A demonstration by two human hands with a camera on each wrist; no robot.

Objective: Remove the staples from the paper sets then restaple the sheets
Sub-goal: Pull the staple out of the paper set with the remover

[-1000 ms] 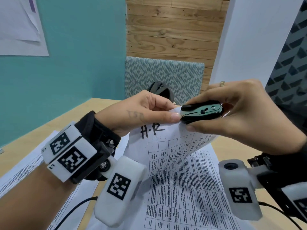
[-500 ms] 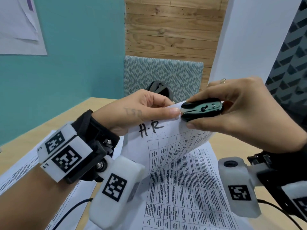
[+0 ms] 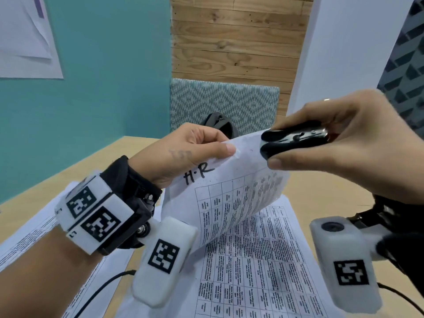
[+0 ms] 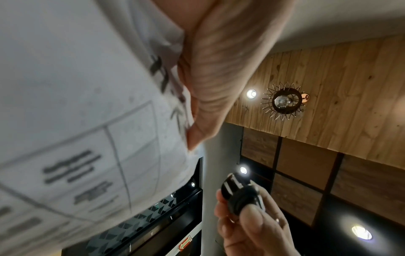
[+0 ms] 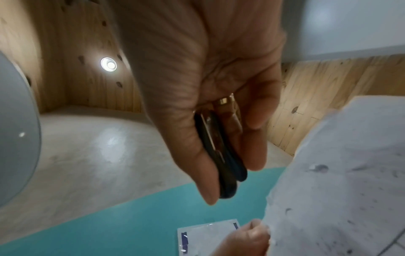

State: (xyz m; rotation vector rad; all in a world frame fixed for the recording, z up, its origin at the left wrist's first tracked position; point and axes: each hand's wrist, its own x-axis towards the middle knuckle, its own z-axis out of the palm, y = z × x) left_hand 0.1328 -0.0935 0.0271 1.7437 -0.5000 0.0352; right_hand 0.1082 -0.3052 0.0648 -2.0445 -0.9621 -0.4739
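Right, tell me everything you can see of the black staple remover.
The staple remover is a small black claw-type tool, glossy like plastic, with a rivet-like pivot on its side and pale metal inside its handles. The right hand pinches it squeezed together between thumb and fingers, lying roughly level in the air beside the lifted sheet's top corner.

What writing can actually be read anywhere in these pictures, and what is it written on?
"H·R": handwritten in black marker at the top of the lifted sheet that the left hand pinches.
Printed tables on the lifted sheet and on the papers on the table: too small to read.
Red sticker in the left wrist view: blurred, unreadable.
Square black-and-white markers on the wrist gear: patterns, not words.
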